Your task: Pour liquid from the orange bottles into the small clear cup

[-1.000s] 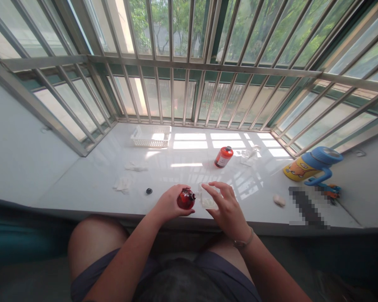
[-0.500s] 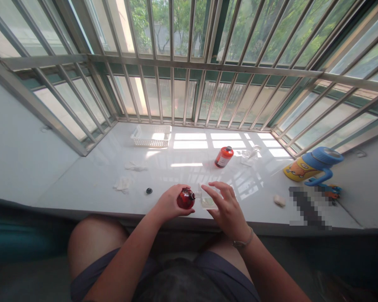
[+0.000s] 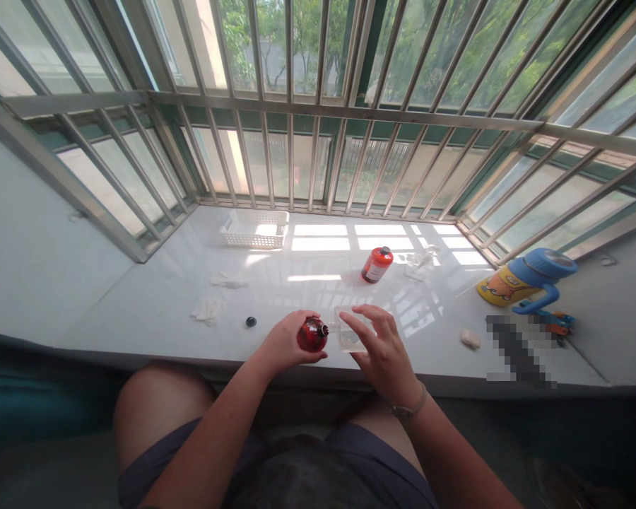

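My left hand (image 3: 286, 341) is wrapped round a dark red, rounded bottle (image 3: 311, 335), which has no cap on its dark mouth. Its neck leans right, towards a clear, square-sided container (image 3: 350, 338). The fingers and thumb of my right hand (image 3: 382, 348) curve around that clear container, partly hiding it. A narrow clear part of the container seems to reach close to the red bottle's mouth; whether they touch I cannot tell. A small black cap (image 3: 251, 322) lies on the white ledge (image 3: 153, 318), left of my left hand.
Further back stand an orange-red bottle with a dark cap (image 3: 377, 265) and a white perforated basket (image 3: 255, 239). Crumpled tissues (image 3: 208, 311) lie at left, more tissue (image 3: 422, 263) at back right. A blue and yellow tumbler (image 3: 527, 277) leans at right. Metal bars (image 3: 318, 109) line the window.
The clear container has shifted very slightly in my right hand, and the contents look paler. Both hands stay in nearly the same place.
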`<state>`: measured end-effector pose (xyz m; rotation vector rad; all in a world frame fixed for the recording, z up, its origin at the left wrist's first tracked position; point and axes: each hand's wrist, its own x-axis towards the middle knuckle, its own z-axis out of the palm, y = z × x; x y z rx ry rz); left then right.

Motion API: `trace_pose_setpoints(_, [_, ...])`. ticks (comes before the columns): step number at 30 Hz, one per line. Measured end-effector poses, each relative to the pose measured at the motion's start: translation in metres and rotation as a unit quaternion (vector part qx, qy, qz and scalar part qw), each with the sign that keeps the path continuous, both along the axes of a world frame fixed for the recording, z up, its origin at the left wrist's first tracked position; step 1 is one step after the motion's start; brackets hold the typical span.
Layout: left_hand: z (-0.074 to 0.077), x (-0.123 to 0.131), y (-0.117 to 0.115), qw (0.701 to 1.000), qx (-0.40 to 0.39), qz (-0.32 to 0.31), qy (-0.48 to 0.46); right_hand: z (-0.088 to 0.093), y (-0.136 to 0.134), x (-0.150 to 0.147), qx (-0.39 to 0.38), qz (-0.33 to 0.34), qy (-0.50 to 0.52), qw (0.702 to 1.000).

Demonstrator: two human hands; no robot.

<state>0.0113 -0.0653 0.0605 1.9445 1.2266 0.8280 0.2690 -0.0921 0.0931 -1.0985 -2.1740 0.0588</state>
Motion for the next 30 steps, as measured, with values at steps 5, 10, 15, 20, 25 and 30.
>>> trace_pose_setpoints(5, [-0.0015,-0.0006,0.0,1.0,-0.003,0.002,-0.003,-0.0017,0.0002,0.0005,0.009,-0.001,-0.006,1.0])
trace_pose_setpoints(10, [-0.0034,-0.0007,0.0002,1.0,-0.001,0.0,-0.005,-0.0034,0.0017,0.0011,0.027,0.001,-0.014,1.0])
trace_pose_setpoints(15, [-0.0029,-0.0005,0.0002,1.0,-0.002,0.0,-0.003,-0.0031,0.0031,0.0006,0.049,0.0,-0.018,0.999])
trace_pose_setpoints(20, [-0.0013,-0.0003,0.0001,1.0,-0.006,0.005,-0.004,-0.0012,0.0029,-0.0002,0.063,-0.003,-0.018,0.998])
trace_pose_setpoints(25, [-0.0005,0.0001,-0.0006,1.0,-0.004,0.002,-0.006,-0.0002,0.0029,-0.0005,0.075,-0.006,-0.019,0.997])
trace_pose_setpoints(30, [-0.0011,-0.0001,-0.0008,1.0,-0.005,0.002,-0.004,0.0016,0.0024,-0.0013,0.079,-0.005,-0.019,0.997])
